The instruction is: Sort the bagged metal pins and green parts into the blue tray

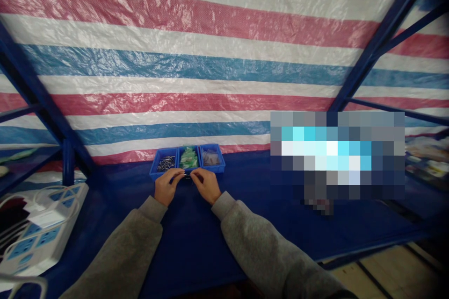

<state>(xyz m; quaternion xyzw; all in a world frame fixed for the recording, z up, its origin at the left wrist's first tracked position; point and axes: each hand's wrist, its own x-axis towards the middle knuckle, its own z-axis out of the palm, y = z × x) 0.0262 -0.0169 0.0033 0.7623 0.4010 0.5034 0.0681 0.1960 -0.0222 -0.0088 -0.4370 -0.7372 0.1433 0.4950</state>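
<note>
In front of the three blue bins, my left hand (166, 187) and my right hand (206, 185) meet almost fingertip to fingertip, both pinched closed. A small thin shiny piece (187, 175) shows between them, its left end in my left fingers. What my right fingertips pinch is too small to make out. The left bin (151, 168) holds many slim dark metal pieces (166, 163). Green packets or strips (189, 156) fill the middle bin, partly covered by my hands. Clear greyish plastic pieces (210, 158) lie in the right bin (218, 168).
A white power strip (65, 238) with plugs and cables lies on the left. Blue metal posts (372, 51) frame the dark blue tabletop (196, 252). Striped plastic sheeting (210, 65) hangs behind. A pixelated area hides what stands on the right.
</note>
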